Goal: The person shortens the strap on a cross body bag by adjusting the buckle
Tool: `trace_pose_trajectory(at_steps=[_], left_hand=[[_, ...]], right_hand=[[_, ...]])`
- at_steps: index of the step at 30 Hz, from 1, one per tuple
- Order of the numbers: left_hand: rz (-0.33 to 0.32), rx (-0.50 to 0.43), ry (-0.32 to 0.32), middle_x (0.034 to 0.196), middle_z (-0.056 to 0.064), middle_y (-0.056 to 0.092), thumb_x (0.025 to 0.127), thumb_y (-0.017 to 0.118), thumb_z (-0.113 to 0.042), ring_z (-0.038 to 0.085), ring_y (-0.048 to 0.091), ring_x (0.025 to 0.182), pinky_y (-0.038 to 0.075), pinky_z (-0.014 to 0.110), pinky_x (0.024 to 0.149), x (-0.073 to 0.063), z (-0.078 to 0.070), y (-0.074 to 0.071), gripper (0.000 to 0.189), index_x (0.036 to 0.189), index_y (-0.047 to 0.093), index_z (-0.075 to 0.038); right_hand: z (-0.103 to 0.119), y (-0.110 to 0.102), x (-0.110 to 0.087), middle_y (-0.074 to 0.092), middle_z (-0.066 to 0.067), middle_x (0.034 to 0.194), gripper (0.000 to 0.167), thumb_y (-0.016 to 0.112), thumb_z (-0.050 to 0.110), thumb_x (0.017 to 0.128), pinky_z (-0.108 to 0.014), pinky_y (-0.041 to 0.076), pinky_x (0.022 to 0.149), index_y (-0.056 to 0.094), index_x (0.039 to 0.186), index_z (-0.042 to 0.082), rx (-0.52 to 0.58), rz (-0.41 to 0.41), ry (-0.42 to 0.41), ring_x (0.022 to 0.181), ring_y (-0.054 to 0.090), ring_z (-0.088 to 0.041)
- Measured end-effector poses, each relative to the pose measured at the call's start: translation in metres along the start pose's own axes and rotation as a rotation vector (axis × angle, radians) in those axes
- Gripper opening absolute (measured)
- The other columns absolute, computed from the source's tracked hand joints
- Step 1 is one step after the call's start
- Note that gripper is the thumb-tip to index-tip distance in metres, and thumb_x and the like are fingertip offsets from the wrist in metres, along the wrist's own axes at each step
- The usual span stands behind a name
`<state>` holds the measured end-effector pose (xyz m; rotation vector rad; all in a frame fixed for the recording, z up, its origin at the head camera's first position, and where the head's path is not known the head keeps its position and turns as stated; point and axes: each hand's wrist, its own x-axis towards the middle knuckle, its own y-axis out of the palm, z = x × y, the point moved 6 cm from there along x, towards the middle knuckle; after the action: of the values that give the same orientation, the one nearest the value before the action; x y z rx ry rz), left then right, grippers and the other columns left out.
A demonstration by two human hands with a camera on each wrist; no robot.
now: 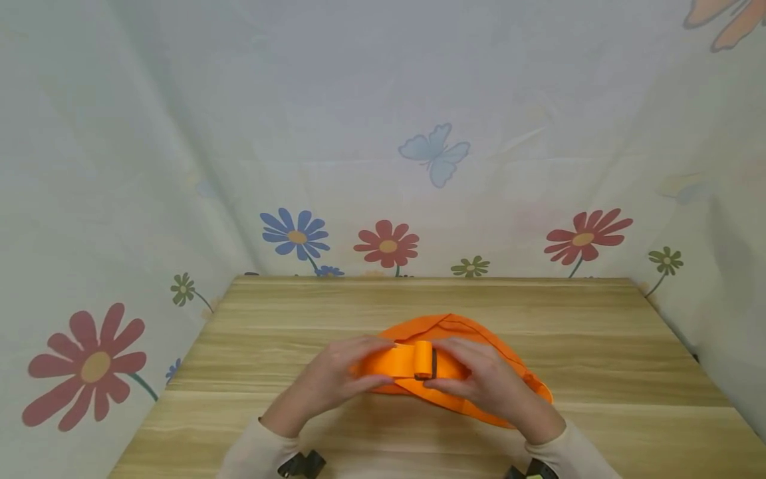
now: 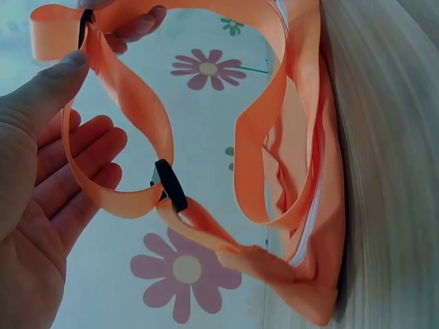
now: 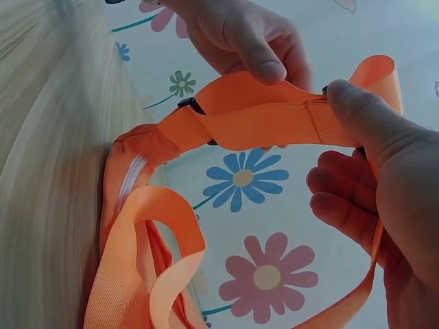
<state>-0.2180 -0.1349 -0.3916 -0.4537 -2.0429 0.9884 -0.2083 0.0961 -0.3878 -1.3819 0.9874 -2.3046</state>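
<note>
An orange fabric bag [image 1: 451,326] with a pale zipper [image 3: 129,184] lies on the table, its orange webbing strap [image 1: 395,362] lifted up in front of me. My left hand [image 1: 335,376] pinches the strap between thumb and fingers. Close by on the right, my right hand [image 1: 493,382] holds the strap beside a black slider buckle [image 1: 434,364], thumb against it. A short strap loop [image 3: 381,75] sticks out past that buckle. Farther along the strap, near the bag, sits another black buckle [image 2: 171,186]. Some fingertips are hidden behind the strap.
The wood-grain table [image 1: 287,306] extends around the bag. Behind and beside it hangs a pale cloth [image 1: 335,100] printed with flowers and butterflies. Dark wrist devices [image 1: 302,464] show at the cuffs of both sleeves.
</note>
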Motion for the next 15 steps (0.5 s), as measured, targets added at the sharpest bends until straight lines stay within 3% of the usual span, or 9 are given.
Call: trace_pose_trajectory(at_steps=[6,10,15], left_hand=[[-0.005,0.017,-0.034,0.132,0.001,0.078,0.088,0.091,-0.026,0.021,0.075,0.12,0.063,0.042,0.102,-0.009,0.005,-0.008,0.049,0.132,0.075,-0.012],[-0.007,0.032,-0.062,0.133,-0.001,0.077,0.088,0.091,-0.026,0.021,0.075,0.12,0.063,0.043,0.102,-0.017,0.011,-0.012,0.049,0.133,0.075,-0.015],[-0.004,0.038,-0.106,0.133,-0.002,0.077,0.089,0.091,-0.025,0.02,0.075,0.12,0.063,0.043,0.101,-0.028,0.019,-0.018,0.049,0.134,0.074,-0.016]], right_hand=[[-0.001,-0.001,0.0,0.08,-0.003,0.118,0.055,0.095,0.021,0.081,-0.04,0.067,0.087,0.073,0.129,0.006,0.003,0.007,0.008,0.101,0.077,-0.021],[-0.002,-0.001,-0.001,0.08,-0.003,0.12,0.053,0.092,0.027,0.085,-0.043,0.067,0.088,0.073,0.13,0.007,-0.01,0.004,-0.002,0.103,0.077,-0.022],[-0.001,-0.002,-0.003,0.08,-0.002,0.121,0.056,0.094,0.028,0.083,-0.043,0.066,0.09,0.073,0.13,0.009,-0.05,0.008,0.007,0.105,0.076,-0.022]])
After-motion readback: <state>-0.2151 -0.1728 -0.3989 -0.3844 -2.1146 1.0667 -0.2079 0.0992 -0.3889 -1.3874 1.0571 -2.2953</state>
